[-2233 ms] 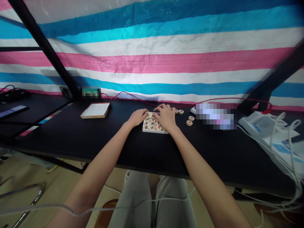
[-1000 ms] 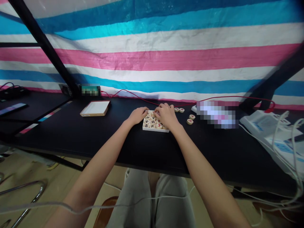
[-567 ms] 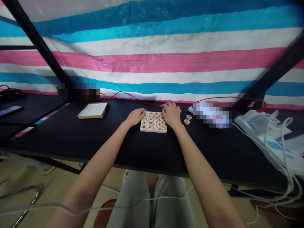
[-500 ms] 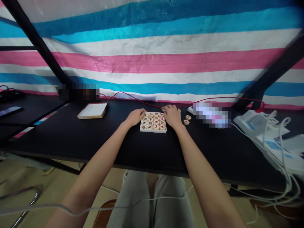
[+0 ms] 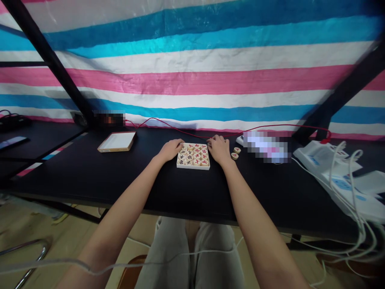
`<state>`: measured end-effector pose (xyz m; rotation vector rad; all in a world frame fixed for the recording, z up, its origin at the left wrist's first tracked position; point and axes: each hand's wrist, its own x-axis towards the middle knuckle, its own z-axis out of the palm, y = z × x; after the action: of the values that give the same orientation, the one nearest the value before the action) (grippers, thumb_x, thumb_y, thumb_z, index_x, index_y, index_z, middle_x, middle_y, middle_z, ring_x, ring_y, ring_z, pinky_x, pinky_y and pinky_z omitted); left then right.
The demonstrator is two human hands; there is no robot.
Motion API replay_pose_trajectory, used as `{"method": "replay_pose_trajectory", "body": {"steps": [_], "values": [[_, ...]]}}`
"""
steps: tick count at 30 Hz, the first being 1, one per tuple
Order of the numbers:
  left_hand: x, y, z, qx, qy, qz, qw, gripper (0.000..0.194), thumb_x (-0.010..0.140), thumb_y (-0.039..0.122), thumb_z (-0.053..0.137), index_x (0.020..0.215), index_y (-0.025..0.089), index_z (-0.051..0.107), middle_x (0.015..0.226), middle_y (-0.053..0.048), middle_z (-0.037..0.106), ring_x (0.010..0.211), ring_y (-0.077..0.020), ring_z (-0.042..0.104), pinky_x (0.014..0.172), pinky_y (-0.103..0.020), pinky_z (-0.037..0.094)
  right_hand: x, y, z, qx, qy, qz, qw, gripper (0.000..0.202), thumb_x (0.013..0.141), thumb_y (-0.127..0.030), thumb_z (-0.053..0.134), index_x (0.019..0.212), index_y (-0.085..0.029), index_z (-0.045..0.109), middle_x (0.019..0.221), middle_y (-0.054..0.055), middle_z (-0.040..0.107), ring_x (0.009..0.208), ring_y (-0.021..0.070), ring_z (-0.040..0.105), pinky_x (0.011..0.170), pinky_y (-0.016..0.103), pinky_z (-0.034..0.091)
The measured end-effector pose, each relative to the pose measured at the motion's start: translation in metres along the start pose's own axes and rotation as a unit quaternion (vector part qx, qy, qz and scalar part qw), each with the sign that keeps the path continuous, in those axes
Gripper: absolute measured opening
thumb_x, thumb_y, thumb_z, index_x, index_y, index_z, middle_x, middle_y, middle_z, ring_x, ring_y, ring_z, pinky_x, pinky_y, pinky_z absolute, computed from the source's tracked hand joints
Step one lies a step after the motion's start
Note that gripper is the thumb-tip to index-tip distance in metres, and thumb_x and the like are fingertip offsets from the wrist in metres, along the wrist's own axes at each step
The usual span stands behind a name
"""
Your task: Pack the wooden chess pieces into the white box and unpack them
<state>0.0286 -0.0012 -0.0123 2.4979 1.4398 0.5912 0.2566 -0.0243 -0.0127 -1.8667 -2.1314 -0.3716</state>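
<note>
A shallow white box (image 5: 192,167) holds several round Chinese chess pieces (image 5: 197,156), laid in rows, the left ones marked in black and the right ones in red. My left hand (image 5: 172,150) is against the box's left side, its fingers close together and curled at the far left corner. At the right side, my right hand (image 5: 219,148) has its fingers bent at the far right corner; the fingertips are partly hidden. Two loose Chinese chess pieces (image 5: 235,155) with red marks lie on the table just right of my right hand.
On the black table (image 5: 192,196), a shallow box lid (image 5: 117,141) lies to the left. A blurred-out phone-like device (image 5: 266,146) and white power strips (image 5: 339,180) with cables are on the right. A red cable (image 5: 174,130) runs along the back, before a striped sheet (image 5: 192,80).
My right hand's fingers have shifted slightly at the box's far right corner. The box and my left hand stay almost in place; the view has tilted a little.
</note>
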Motion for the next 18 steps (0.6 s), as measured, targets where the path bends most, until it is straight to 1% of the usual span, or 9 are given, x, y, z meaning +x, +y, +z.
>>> {"method": "replay_pose_trajectory", "body": {"steps": [3,6,10,12,14,16,18], "values": [[0.000,0.000,0.000,0.003,0.002,0.003,1.000,0.034,0.088,0.032,0.032,0.106,0.021,0.058,0.108,-0.006,0.064,0.098,-0.0200,0.058,0.085,-0.031,0.043,-0.001,-0.001,-0.002,-0.023,0.001,0.021,1.000,0.029,0.086,-0.026,0.044,0.109,-0.017,0.059,0.108,0.012,0.053,0.099,0.0256,0.042,0.076,0.037,0.028],[0.001,-0.001,0.001,0.003,0.003,0.007,1.000,0.034,0.088,0.032,0.032,0.106,0.021,0.059,0.107,-0.006,0.064,0.097,-0.0199,0.058,0.085,-0.031,0.043,-0.003,-0.001,-0.006,-0.047,0.012,0.041,0.998,0.025,0.085,-0.028,0.046,0.103,-0.016,0.060,0.108,0.013,0.053,0.100,0.0268,0.040,0.076,0.038,0.026],[0.001,-0.003,0.003,0.003,0.007,0.010,1.000,0.034,0.088,0.032,0.032,0.106,0.021,0.059,0.107,-0.006,0.064,0.097,-0.0200,0.058,0.084,-0.031,0.043,-0.005,-0.003,-0.011,-0.055,0.022,0.058,0.997,0.023,0.085,-0.027,0.047,0.101,-0.015,0.059,0.108,0.015,0.054,0.100,0.0278,0.040,0.077,0.039,0.024],[0.001,-0.004,0.003,0.002,0.007,0.008,1.000,0.034,0.088,0.032,0.032,0.106,0.021,0.059,0.107,-0.006,0.064,0.097,-0.0201,0.058,0.085,-0.032,0.043,-0.006,-0.003,-0.012,-0.050,0.018,0.074,0.996,0.024,0.085,-0.024,0.044,0.101,-0.014,0.059,0.107,0.015,0.055,0.099,0.0282,0.041,0.077,0.040,0.024],[0.001,-0.003,0.003,0.002,0.003,0.004,1.000,0.034,0.088,0.032,0.032,0.106,0.021,0.059,0.107,-0.006,0.064,0.098,-0.0199,0.058,0.085,-0.031,0.043,-0.006,-0.003,-0.013,-0.035,0.011,0.107,0.994,0.025,0.085,-0.022,0.042,0.102,-0.014,0.059,0.106,0.015,0.058,0.099,0.0285,0.042,0.079,0.042,0.023],[0.001,-0.002,0.002,0.002,0.000,0.001,1.000,0.035,0.088,0.032,0.031,0.106,0.021,0.058,0.107,-0.006,0.064,0.098,-0.0198,0.058,0.086,-0.031,0.043,-0.006,-0.001,-0.013,-0.014,-0.002,0.144,0.990,0.025,0.084,-0.022,0.044,0.102,-0.015,0.059,0.104,0.014,0.060,0.099,0.0289,0.043,0.080,0.043,0.021],[0.001,-0.001,0.001,0.003,-0.003,-0.001,1.000,0.035,0.088,0.032,0.031,0.106,0.021,0.059,0.107,-0.006,0.064,0.098,-0.0199,0.058,0.086,-0.031,0.043,-0.005,0.000,-0.013,0.009,-0.013,0.160,0.987,0.023,0.082,-0.024,0.047,0.099,-0.016,0.061,0.102,0.013,0.062,0.098,0.0292,0.043,0.080,0.044,0.021]]}}
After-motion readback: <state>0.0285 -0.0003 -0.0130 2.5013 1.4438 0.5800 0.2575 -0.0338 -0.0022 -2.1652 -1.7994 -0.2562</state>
